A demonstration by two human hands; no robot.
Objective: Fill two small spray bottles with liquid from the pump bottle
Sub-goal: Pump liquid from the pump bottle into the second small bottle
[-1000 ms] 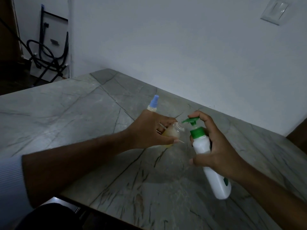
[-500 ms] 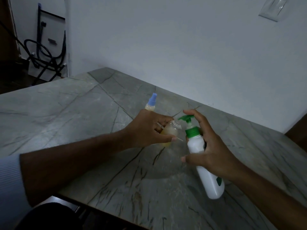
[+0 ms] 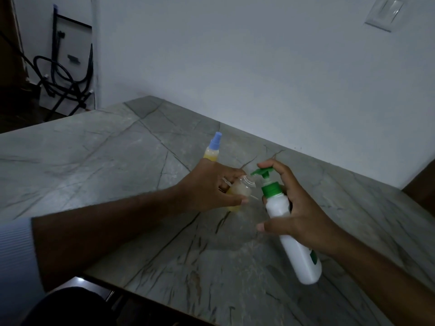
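Note:
My left hand point(image 3: 211, 187) grips a small clear spray bottle point(image 3: 240, 191) with no cap, tilted with its open neck toward the pump spout; yellowish liquid fills its lower part. My right hand point(image 3: 299, 208) holds the white pump bottle point(image 3: 294, 234) with a green pump head point(image 3: 263, 172), tilted above the table, with the forefinger resting on top of the pump. The spout tip sits just at the open neck. A second small spray bottle point(image 3: 213, 148) with a blue spray top and yellow liquid stands upright on the table behind my left hand.
The grey marble table point(image 3: 117, 165) runs to a white wall at the back. A black metal frame with cables point(image 3: 63, 74) stands on the floor at the far left. The table's near edge lies just past my left forearm.
Both hands with their bottles have hardly shifted. The pump head seems slightly higher than one second ago, its spout staying at the small bottle's neck.

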